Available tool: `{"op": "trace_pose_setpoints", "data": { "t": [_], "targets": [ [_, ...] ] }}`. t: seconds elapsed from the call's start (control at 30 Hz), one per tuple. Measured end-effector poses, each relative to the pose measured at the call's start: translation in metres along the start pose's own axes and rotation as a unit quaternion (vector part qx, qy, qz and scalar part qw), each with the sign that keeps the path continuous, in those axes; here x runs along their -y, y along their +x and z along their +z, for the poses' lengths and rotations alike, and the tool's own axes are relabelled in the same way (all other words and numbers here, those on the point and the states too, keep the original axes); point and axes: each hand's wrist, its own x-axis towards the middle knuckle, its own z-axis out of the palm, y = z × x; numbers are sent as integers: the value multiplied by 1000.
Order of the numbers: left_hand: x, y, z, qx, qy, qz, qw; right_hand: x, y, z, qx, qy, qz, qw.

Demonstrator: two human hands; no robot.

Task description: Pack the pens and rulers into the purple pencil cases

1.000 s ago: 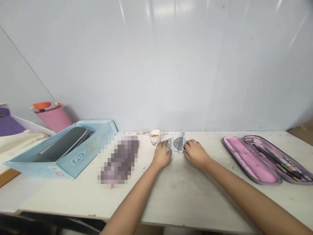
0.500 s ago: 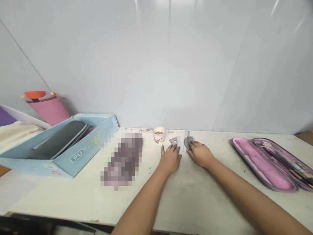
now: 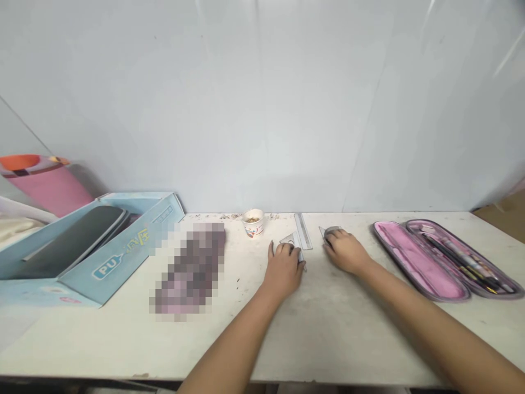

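Right at the front, the white table [image 3: 348, 339] is crossed by two bare forearms [image 3: 414, 317], reached in from the near edge. On the left, a purplish shape [image 3: 188, 268] is lying, its details lost to blocky blurring. Beyond it to the left, a light blue box [image 3: 123, 262] is seen, and inside it a dark grey case [image 3: 82, 238] is held at a slant. Over on the right, a pink-lined pencil case [image 3: 426, 268] is laid wide open, with pens [image 3: 463, 260] gathered in its farther half.

And to the middle: the hands are kept apart, both palm down. By the left hand [image 3: 285, 268] a clear set square [image 3: 290, 238] is partly covered, its upper corner shown past the fingers; whether it is pinched or merely pressed cannot be told. By the right hand [image 3: 346, 249] a greyish protractor [image 3: 333, 230] is mostly hidden under the fingertips, a clear pointed corner showing beside it; the firmness of that hold cannot be made out either. Between the hands, slightly farther back, a clear ruler [image 3: 303, 231] is left lying at a slight angle, touched by neither hand.

Farther still, a paper cup [image 3: 253, 224] is stood upright near the grey wall [image 3: 287, 109], small brownish bits seen inside. Behind the box, a pink container [image 3: 53, 189] is tilted, orange at its mouth.
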Motion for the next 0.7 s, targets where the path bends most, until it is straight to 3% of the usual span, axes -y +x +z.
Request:
{"op": "trace_pose_setpoints", "data": {
  "t": [0.2,0.37,0.53,0.7],
  "targets": [
    [1,5,7,-4,5,-17,1000,58,33,-10,32,-4,5,999],
    [2,6,4,22,0,-5,1000,77,46,-10,78,4,16,997],
    [1,7,3,34,-13,15,999,65,38,-14,70,47,29,996],
    [-23,21,2,64,-61,8,996,21,18,-23,39,99,85,991]
  ]
}}
